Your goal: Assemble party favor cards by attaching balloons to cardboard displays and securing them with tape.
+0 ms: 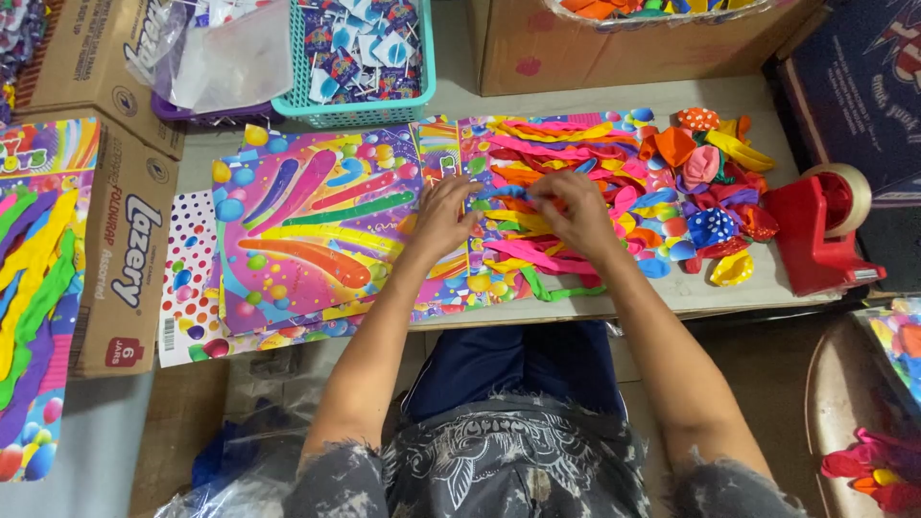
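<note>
Worktop carries a stack of bright printed balloon cards, one open card half covered with long uninflated balloons, and a loose heap of round balloons beside a red tape dispenser. Left hand presses flat on the card at the fold, fingers spread; right hand has fingers pinched narrow on a blue long balloon at the card's centre. Judgement: keep the card pinned and lay the balloon straight alongside its neighbours.
</note>
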